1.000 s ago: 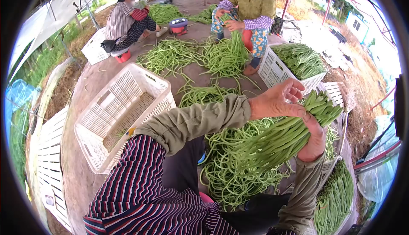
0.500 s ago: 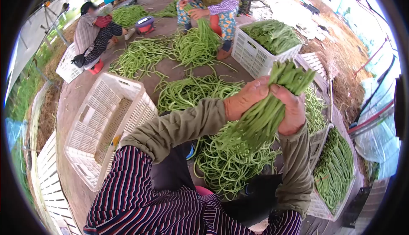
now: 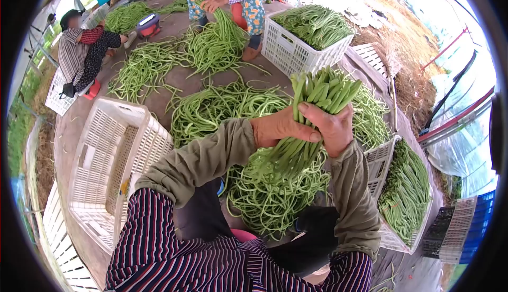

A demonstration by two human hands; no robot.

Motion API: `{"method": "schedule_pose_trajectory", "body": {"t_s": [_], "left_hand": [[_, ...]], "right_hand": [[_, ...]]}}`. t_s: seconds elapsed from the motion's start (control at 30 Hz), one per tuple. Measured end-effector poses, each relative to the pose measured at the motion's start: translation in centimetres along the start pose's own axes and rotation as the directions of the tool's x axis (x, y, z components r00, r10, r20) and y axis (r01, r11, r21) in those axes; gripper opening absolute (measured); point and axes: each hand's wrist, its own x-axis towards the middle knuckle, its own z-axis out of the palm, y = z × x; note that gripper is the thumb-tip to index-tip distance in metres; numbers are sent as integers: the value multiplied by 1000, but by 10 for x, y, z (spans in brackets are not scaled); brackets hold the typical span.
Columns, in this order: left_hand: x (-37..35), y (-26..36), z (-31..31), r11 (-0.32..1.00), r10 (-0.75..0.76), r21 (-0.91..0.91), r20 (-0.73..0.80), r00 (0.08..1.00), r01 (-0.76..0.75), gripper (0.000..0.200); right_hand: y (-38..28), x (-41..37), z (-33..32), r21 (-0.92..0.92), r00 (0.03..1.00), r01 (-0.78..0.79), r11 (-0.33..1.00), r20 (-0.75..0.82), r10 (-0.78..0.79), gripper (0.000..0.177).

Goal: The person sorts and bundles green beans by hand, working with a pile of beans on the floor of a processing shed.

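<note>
Both my hands are wrapped round one thick bunch of long green beans [image 3: 324, 92], held up in front of me. My left hand [image 3: 288, 128] grips it from the left, its thumb across the stalks. Close against it, my right hand [image 3: 334, 128] clasps the bunch from the right, thumb over the front. The bean ends stick up above my fists and the rest hangs down. Beneath the bunch lies a loose pile of long beans [image 3: 278, 199] between my knees, and another pile [image 3: 227, 109] spreads just beyond my left forearm.
To my left stands a white plastic crate [image 3: 108, 159]. A crate of lined-up beans [image 3: 407, 196] is at my right, another full crate [image 3: 312, 32] ahead. A co-worker [image 3: 227, 6] holds beans opposite; a second person [image 3: 82, 54] sits at far left near a scale [image 3: 148, 25].
The bunch has come slightly left and stands more upright. My hands have drawn closer together round it, the right thumb now over the front. The whole view has shifted a little.
</note>
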Motion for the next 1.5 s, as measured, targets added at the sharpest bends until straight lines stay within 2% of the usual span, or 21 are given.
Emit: {"method": "schedule_pose_trajectory", "body": {"t_s": [0.03,0.1,0.13,0.27,0.33,0.43,0.5,0.57,0.63,0.7,0.9,0.97,1.03,1.1,1.17,1.23,1.27,1.3,1.37,1.43,1.5], "left_hand": [[1,-3,-5,1000,2,-14,-4,1000,-2,68],[0,-9,-14,996,-88,0,57,994,88,53],[-2,-7,-11,1000,-5,20,-5,1000,5,42],[-2,-13,-19,999,-17,-30,7,1000,17,45],[-2,-23,-23,987,-109,-117,-18,994,106,41],[2,-33,-29,956,-198,-234,-59,978,179,37],[4,-33,-32,960,-204,-212,-76,976,184,32],[5,-31,-36,929,-301,-236,-33,953,285,33],[7,-37,-37,931,-305,-217,-17,952,294,33],[7,-39,-37,921,-324,-220,24,946,321,34],[11,-44,-39,917,-351,-177,68,934,357,34],[11,-40,-36,916,-351,-151,143,925,371,31],[11,-41,-32,908,-377,-138,147,915,396,29],[11,-43,-30,920,-350,-134,149,925,369,30],[12,-51,-34,918,-354,-114,193,915,379,32],[15,-54,-34,922,-367,-74,136,920,379,32],[14,-53,-34,937,-339,-41,123,933,346,34],[14,-52,-30,935,-345,-34,134,929,352,34],[14,-47,-23,955,-291,-46,34,956,292,40],[17,-37,-29,941,-339,51,101,935,335,50],[18,-37,-37,970,-242,15,185,952,243,63]], "right_hand": [[7,0,-1,-4,1000,-12,1000,6,12,23],[19,1,0,125,965,-261,957,-4,264,30],[25,1,-1,158,953,-302,940,45,299,36],[32,5,2,209,946,-320,924,117,301,35],[35,9,-1,124,918,-382,916,166,361,37],[48,16,-10,125,903,-386,914,252,347,40],[55,13,-15,136,851,-484,864,301,430,49],[59,13,-15,443,831,-553,705,350,432,55],[64,15,-19,514,830,-558,652,363,424,61],[61,14,-17,492,860,-510,705,319,399,65],[53,20,-14,519,890,-456,723,273,365,70],[52,22,-16,435,903,-407,803,326,281,70],[54,24,-20,465,901,-410,785,343,267,65],[54,23,-23,344,868,-408,846,434,242,69],[51,18,-19,378,902,-373,847,362,236,60],[49,19,-22,257,871,-439,861,358,337,51],[48,18,-20,250,896,-407,878,297,331,39],[47,17,-21,250,900,-401,881,284,330,39],[46,17,-24,256,901,-413,874,259,349,34],[50,16,-23,276,934,-340,899,206,291,31],[50,16,-21,310,976,-211,927,121,181,24]]}}
